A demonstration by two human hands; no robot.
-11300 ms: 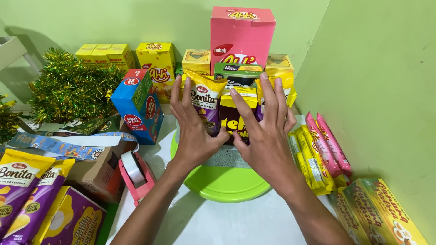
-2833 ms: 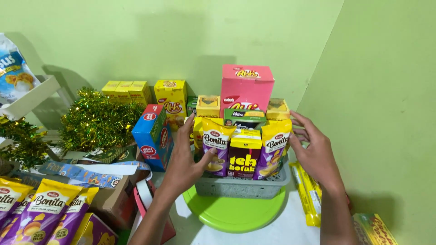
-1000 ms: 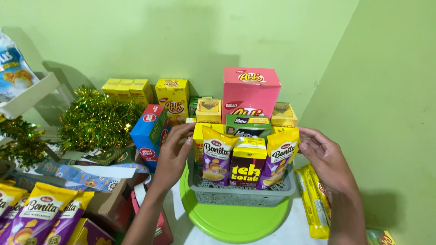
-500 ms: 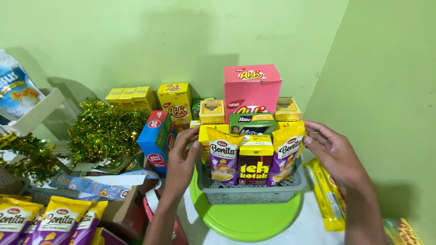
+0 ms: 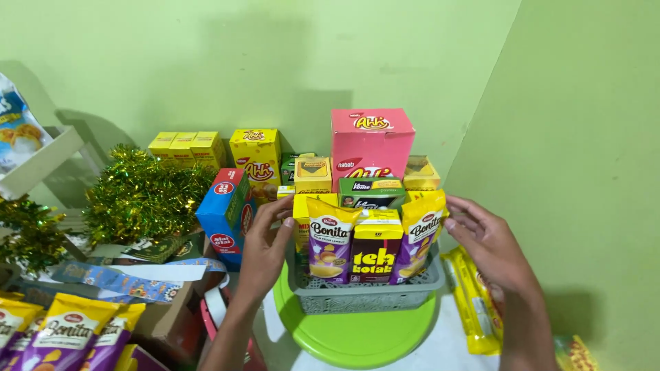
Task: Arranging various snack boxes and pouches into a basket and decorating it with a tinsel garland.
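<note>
We see a grey slotted basket (image 5: 368, 297) sitting on a round lime-green tray (image 5: 357, 336), centre of the scene, near the corner of two green walls. Packed upright in it, front row: a purple-and-yellow snack pouch (image 5: 328, 240) on the left, a dark brown-and-yellow drink carton (image 5: 375, 246) in the middle, a second snack pouch (image 5: 421, 233) on the right. Behind those we note a green-and-black box (image 5: 371, 194), two small yellow boxes, and a tall pink box (image 5: 372, 144) at the far side.

Left hand (image 5: 265, 247) is open, fingers resting against the left side of the basket's contents, thumb touching the left pouch; not clenched on anything. Right hand (image 5: 489, 242) is open too, fingertips at the edge of the right pouch; we cannot tell if they truly touch.

Left of the basket: a blue box (image 5: 225, 216), a yellow box (image 5: 256, 159) further back, a row of small yellow cartons (image 5: 187, 148), gold-green tinsel (image 5: 141, 196). Near left: more purple-yellow pouches (image 5: 65, 336) and patterned ribbon (image 5: 113, 282). Right of the tray: long yellow packets (image 5: 474, 312) lying flat.
</note>
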